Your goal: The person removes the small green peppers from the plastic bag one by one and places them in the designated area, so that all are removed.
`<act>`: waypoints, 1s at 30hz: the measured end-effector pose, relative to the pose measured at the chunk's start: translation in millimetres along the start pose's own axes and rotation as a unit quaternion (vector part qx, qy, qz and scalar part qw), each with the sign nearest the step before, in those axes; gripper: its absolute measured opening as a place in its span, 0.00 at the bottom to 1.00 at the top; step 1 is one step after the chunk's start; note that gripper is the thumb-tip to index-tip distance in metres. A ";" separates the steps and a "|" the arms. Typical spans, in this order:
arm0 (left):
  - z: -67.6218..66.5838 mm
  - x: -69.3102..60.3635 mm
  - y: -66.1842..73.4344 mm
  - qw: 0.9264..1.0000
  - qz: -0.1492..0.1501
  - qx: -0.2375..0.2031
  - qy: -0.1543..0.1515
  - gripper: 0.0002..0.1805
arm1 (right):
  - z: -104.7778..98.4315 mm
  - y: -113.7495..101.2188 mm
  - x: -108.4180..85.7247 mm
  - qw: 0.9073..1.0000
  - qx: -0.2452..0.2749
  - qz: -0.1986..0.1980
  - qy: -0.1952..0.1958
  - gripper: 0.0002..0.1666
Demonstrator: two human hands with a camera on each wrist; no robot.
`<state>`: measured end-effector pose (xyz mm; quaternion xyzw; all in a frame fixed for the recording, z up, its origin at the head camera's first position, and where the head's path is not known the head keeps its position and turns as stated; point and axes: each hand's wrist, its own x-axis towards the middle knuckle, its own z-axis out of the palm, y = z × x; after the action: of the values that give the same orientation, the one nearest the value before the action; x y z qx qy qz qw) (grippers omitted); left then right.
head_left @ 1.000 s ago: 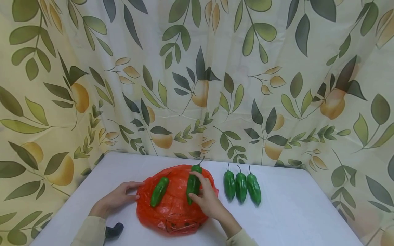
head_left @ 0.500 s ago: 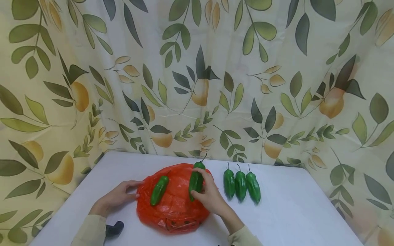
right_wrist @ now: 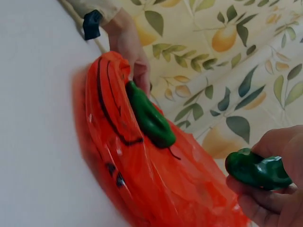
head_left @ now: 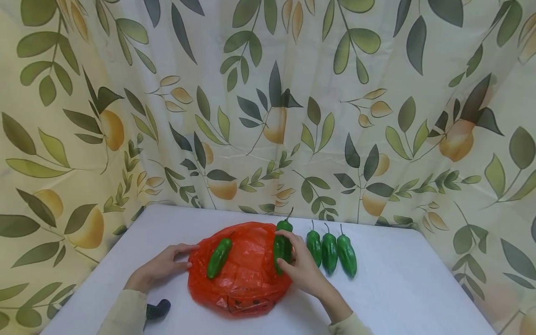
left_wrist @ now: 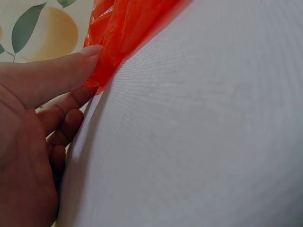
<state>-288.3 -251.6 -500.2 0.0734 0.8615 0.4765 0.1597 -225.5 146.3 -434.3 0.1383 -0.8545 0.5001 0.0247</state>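
In the head view a red plastic bag (head_left: 251, 260) lies on the table, and one green chili pepper (head_left: 219, 258) rests on its left part. My right hand (head_left: 304, 267) grips another green pepper (head_left: 282, 246) between thumb and fingers, its stem pointing away, over the bag's right edge. The right wrist view shows this held pepper (right_wrist: 258, 170) apart from the bag. With thumb and index finger my left hand (head_left: 162, 265) pinches the bag's left edge; the left wrist view shows the thumb on the red plastic (left_wrist: 118, 42).
Three green peppers (head_left: 329, 251) stand side by side on the white table (head_left: 398, 279), right of the bag. A dark curved object (head_left: 158, 309) lies by the left sleeve. Behind the table hangs a leaf-and-fruit patterned curtain (head_left: 268, 107).
My right hand has moved right with the pepper, from above the bag to its right edge, now partly in front of the standing row. The left hand stays at the bag's edge.
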 end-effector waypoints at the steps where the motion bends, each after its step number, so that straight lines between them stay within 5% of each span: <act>1: -0.1 -0.4 0.1 1.000 -0.001 0.000 0.001 0.28 | -2.1 -0.5 -1.6 1.000 -0.010 0.003 0.000 0.40; 7: -0.1 0.1 -1.3 1.000 -0.003 -0.002 0.004 0.28 | -15.5 -1.5 -7.4 0.998 -0.060 0.011 0.010 0.41; 30: 1.4 -0.6 -0.2 1.000 -0.002 -0.007 0.002 0.28 | -67.8 17.4 -18.1 0.992 -0.120 0.022 0.027 0.39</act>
<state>-287.2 -250.8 -500.9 0.0697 0.8587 0.4822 0.1588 -219.2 216.5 -418.6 0.1024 -0.9101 0.3980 0.0533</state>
